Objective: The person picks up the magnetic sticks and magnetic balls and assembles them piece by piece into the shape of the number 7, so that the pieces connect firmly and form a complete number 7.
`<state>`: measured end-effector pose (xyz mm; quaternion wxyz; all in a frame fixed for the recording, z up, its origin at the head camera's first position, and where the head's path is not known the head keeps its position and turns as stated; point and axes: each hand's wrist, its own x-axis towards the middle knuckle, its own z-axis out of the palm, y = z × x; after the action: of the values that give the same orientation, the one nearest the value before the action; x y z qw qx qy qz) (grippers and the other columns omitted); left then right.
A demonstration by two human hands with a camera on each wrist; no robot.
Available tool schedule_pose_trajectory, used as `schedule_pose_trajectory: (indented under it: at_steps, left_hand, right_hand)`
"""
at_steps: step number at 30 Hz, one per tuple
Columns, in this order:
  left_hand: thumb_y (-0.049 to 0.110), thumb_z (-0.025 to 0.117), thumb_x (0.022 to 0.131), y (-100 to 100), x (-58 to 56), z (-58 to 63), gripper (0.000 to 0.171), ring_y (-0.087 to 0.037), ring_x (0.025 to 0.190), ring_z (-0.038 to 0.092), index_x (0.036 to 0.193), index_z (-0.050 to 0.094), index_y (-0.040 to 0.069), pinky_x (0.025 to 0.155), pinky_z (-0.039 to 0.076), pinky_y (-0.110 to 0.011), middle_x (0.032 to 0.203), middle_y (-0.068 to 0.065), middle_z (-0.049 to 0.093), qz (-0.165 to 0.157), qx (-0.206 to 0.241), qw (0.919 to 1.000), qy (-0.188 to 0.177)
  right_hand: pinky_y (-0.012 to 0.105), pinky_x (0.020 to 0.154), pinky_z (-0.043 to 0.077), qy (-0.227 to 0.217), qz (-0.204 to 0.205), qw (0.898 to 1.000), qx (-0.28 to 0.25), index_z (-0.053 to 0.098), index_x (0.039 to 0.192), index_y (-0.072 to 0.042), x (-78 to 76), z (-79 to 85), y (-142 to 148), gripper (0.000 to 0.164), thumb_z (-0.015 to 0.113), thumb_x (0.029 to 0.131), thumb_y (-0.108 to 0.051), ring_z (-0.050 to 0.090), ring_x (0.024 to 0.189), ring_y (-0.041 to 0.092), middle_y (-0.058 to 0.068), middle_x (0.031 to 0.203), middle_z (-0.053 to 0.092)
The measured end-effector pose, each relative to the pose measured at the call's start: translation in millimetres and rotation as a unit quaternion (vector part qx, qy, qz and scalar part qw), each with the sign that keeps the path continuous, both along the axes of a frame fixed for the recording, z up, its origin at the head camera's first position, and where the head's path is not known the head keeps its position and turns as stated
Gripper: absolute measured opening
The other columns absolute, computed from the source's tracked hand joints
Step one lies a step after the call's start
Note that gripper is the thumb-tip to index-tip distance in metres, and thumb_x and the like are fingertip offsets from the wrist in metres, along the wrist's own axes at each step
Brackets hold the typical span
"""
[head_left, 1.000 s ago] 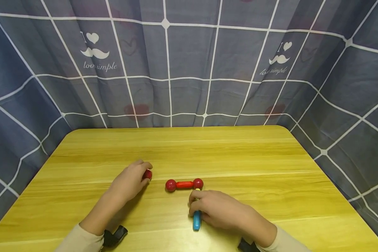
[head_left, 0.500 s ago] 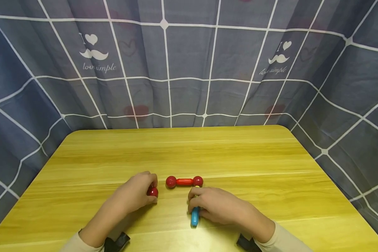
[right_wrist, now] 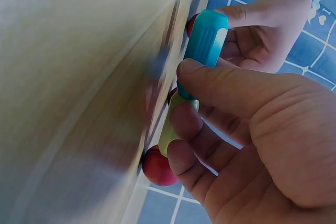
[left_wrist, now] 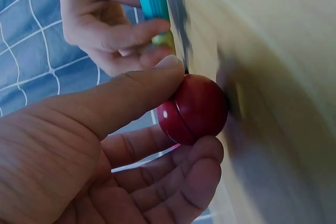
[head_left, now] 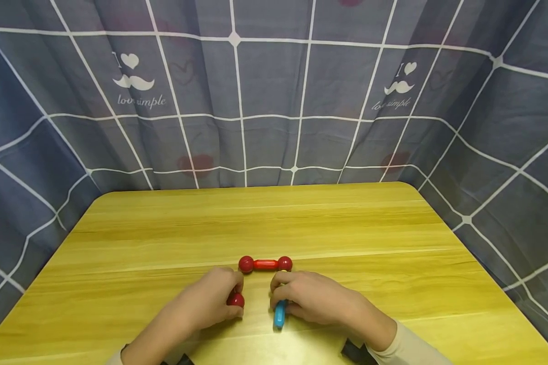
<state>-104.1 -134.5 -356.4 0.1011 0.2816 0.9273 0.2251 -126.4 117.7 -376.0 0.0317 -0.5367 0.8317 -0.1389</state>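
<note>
My left hand (head_left: pixel 207 299) pinches a red ball (left_wrist: pixel 199 109) between thumb and fingers, low over the table. A seam line runs round the ball. With thumb and fingertips, my right hand (head_left: pixel 312 297) grips a blue rod (right_wrist: pixel 209 38) and a pale yellow rod (right_wrist: pixel 169 127), lined up end to end. The yellow rod's far end meets a red ball (right_wrist: pixel 159 167). In the head view, a red rod (head_left: pixel 266 264) lies crosswise just beyond the hands, with a red ball (head_left: pixel 246 264) at its left end and another (head_left: pixel 285 263) at its right. Fingers hide most of the yellow rod there.
The wood-grain table (head_left: pixel 347 223) extends around the hands. Beyond its back and side edges hangs a grey-blue curtain (head_left: pixel 274 76) with white grid lines. A black strap (head_left: pixel 358 351) shows at the right wrist.
My left hand has carried its red ball rightward and closer to the body, toward the blue rod. The right hand stays nearly in place, the blue rod's near end shifting slightly left.
</note>
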Motion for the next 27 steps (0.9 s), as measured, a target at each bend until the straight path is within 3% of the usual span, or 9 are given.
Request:
schedule_pose_trajectory:
  at_steps: [27]
  left_hand:
    - [0.016,0.088,0.071,28.7,18.4,-8.0,0.035,-0.003,0.063,0.043,0.080,0.055,0.017,0.054,0.041,-0.020,0.073,0.010,0.048,-0.054,0.018,0.9981,-0.023]
  right_hand:
    - [0.013,0.083,0.044,0.008,0.006,1.000,-0.009,0.071,0.098,-0.025,0.1,-0.2,-2.1,0.015,0.076,0.087,-0.018,0.054,0.094,-0.002,-0.013,0.106,0.056]
